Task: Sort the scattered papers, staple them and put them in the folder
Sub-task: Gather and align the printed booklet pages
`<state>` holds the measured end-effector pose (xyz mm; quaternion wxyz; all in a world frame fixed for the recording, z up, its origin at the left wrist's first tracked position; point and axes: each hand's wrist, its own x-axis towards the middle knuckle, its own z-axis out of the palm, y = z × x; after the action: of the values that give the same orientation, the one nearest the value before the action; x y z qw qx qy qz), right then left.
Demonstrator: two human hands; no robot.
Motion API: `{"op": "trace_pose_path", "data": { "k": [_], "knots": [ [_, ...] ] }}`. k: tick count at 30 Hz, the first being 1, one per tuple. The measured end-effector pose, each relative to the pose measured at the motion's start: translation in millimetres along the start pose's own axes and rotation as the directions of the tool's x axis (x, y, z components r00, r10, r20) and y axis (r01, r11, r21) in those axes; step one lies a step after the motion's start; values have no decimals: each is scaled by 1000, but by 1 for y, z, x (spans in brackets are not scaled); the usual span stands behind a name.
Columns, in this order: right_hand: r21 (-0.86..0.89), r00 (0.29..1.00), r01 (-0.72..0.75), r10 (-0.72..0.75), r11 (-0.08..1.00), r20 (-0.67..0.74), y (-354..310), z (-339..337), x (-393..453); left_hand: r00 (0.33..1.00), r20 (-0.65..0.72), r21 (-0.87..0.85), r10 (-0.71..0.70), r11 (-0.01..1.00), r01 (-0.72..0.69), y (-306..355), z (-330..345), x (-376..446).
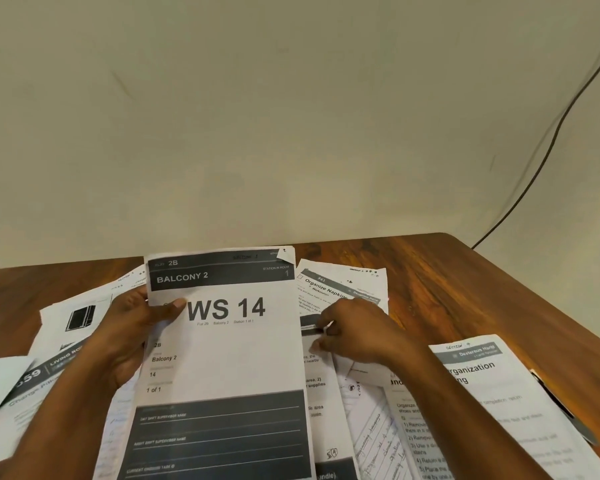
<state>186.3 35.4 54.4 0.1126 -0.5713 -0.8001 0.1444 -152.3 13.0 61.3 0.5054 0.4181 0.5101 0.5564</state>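
I see my left hand (132, 337) grasping a stack of papers (222, 362), thumb on the top sheet printed "WS 14", raised over the wooden table (465, 282). My right hand (354, 332) pinches a loose sheet (343, 289) lying beside it.

Single head-worn wide-angle view, facing forward and down, close over bench (465, 271); wall (291, 98) at 12 o'clock, near.

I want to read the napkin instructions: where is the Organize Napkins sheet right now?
In the head view, the Organize Napkins sheet lies on the table right of centre, beside the WS 14 sheet, under the right hand.
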Motion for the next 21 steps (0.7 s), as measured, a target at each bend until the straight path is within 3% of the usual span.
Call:
{"op": "trace_pose_path", "data": {
  "k": [3, 5, 9, 16, 19, 21],
  "knots": [
    [130, 995, -74, 81, 989, -50, 13, -5, 0, 1000, -19, 0, -7, 1000, 7, 0, 1, 0],
    [39, 987, -150, 152, 988, -51, 22, -1, -2, 999, -28, 12, -15, 1000, 16, 0, 1, 0],
    [-216, 948, -245, 280, 945, 151, 19, 13, -9, 1000, -18, 26, -12, 1000, 13, 0, 7, -1],
    [-357, 948, -210, 279, 910, 153, -11, 21, -13, 999, -29, 33, -18, 999, 19, -1, 8, -3],
    [-238, 976, -178, 203, 955, 84, -11, 7, -11, 1000, -12, 15, -15, 1000, 15, 0, 7, -3],
    [-105, 975, -220, 217, 970, -40, 8, -4, -8, 1000, -9, -3, -13, 1000, 13, 0, 6, -3]
  ]
}}
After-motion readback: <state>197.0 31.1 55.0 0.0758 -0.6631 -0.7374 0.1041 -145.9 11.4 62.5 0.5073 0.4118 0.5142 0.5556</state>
